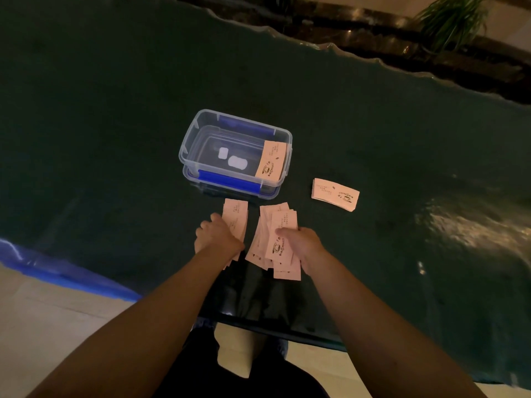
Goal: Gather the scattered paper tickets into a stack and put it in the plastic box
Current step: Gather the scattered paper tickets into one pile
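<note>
Pale pink paper tickets with a coffee-cup print lie on a dark green table (pixel 373 133). My left hand (pixel 216 234) grips a small bunch of tickets (pixel 236 216) near the table's front. My right hand (pixel 305 245) rests on a loose, fanned pile of tickets (pixel 276 239), thumb pressing the top one. A neat ticket stack (pixel 334 194) lies apart to the right. The clear plastic box (pixel 201 130) with blue latches stands just beyond my hands, and one ticket (pixel 271 162) leans inside its right wall.
The table's wavy far edge (pixel 330 47) runs diagonally at the top, with potted plants (pixel 451 21) behind it. A blue strip (pixel 57 268) marks the table's near left edge. Below the front edge are pale floor and my legs.
</note>
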Tool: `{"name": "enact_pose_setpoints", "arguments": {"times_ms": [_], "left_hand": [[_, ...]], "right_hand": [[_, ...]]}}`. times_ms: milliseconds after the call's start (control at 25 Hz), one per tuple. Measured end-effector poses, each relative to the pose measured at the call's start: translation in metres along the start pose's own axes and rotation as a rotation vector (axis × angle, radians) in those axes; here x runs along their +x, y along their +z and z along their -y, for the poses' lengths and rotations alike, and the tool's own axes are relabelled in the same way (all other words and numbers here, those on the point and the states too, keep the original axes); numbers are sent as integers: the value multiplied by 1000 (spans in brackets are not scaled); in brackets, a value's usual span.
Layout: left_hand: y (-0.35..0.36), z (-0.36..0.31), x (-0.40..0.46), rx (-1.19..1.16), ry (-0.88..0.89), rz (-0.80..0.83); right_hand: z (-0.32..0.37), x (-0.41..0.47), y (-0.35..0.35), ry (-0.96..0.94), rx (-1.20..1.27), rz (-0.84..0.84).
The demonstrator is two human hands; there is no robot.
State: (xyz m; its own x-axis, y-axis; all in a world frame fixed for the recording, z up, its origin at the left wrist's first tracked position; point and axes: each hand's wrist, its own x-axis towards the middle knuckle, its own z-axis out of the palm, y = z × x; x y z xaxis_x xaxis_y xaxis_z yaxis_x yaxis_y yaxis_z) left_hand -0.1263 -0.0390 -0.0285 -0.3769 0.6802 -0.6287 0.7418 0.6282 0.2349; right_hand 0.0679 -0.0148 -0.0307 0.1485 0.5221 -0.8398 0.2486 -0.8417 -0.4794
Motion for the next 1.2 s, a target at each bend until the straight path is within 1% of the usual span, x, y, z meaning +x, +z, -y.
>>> {"name": "enact_pose_setpoints", "arguments": {"times_ms": [360,600,880,1040,1200], "left_hand": [[2,4,4,-30,-8,16],[-2,21,10,-147,3,2],[-9,36,20,-261,52,20],[-14,38,23,-353,60,71],[-18,31,18,-418,61,145]], "right_hand": [[6,-3,24,-1,-6,-68],[16,-7,39,64,-47,-56],[19,-9,55,22,-54,-60],[14,-14,51,-23,-1,8],[6,-20,36,-78,130,161]]}}
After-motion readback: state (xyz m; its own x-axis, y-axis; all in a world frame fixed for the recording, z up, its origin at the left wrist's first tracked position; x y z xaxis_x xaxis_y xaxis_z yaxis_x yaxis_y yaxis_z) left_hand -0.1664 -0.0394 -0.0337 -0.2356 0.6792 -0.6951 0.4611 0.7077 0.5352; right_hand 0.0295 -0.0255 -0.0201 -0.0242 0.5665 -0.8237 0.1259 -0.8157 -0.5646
